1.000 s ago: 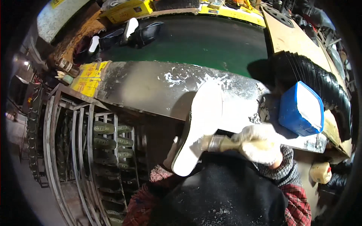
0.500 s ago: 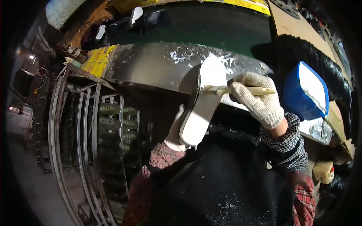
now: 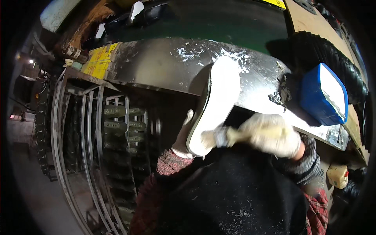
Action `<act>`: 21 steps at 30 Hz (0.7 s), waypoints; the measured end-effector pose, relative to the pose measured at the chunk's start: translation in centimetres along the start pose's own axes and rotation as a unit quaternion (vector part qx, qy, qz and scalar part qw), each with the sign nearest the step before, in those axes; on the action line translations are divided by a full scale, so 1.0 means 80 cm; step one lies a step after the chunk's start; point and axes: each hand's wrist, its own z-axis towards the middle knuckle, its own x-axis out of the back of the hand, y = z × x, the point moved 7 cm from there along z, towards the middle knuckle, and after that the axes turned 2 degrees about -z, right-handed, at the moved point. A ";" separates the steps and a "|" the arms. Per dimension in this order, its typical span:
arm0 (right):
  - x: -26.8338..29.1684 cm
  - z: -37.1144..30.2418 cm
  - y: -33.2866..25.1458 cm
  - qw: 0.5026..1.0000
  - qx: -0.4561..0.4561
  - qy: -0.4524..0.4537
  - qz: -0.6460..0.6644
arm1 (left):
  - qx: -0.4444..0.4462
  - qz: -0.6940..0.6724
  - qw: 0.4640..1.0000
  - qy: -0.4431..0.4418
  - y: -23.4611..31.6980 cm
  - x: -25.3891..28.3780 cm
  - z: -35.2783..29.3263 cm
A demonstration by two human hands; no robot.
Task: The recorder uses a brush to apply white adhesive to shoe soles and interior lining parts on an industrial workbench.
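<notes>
A shoe sole (image 3: 224, 88), its coated white face turned up and a dark edge along its left side, slants over the table's near edge. My left hand (image 3: 182, 138), in a pale knit glove, grips it by the near end; most of the fingers are hidden beneath. In my gloved right hand (image 3: 272, 135), blurred by motion, is a paintbrush (image 3: 221, 137) with a light handle. Its bristles touch the near end of the white face.
White smears mark the metal tabletop (image 3: 152, 66). At the right stands a blue tub (image 3: 313, 96) of white paste, with dark scraps (image 3: 281, 94) beside it. A metal rack (image 3: 88, 149) holding olive-green pieces is at the left. A yellowish jug (image 3: 337, 176) sits at lower right.
My right hand has drawn the brush down the sole from its middle to the near end. The grey middle area is now white. My left hand keeps its hold.
</notes>
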 end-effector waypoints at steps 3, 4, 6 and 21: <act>0.108 -0.017 0.074 0.973 -0.097 0.202 -0.061 | 0.069 -0.087 0.993 -0.043 0.000 -0.006 0.002; 0.116 -0.025 0.102 0.933 -0.110 0.287 0.186 | 0.041 -0.073 0.996 -0.009 0.006 0.016 -0.010; 0.129 -0.003 0.083 0.938 -0.073 0.338 -0.009 | 0.027 -0.077 0.991 0.102 0.008 0.033 -0.023; 0.194 -0.182 -0.106 0.812 0.102 0.302 -0.489 | -0.295 0.141 0.903 0.279 0.206 -0.073 0.149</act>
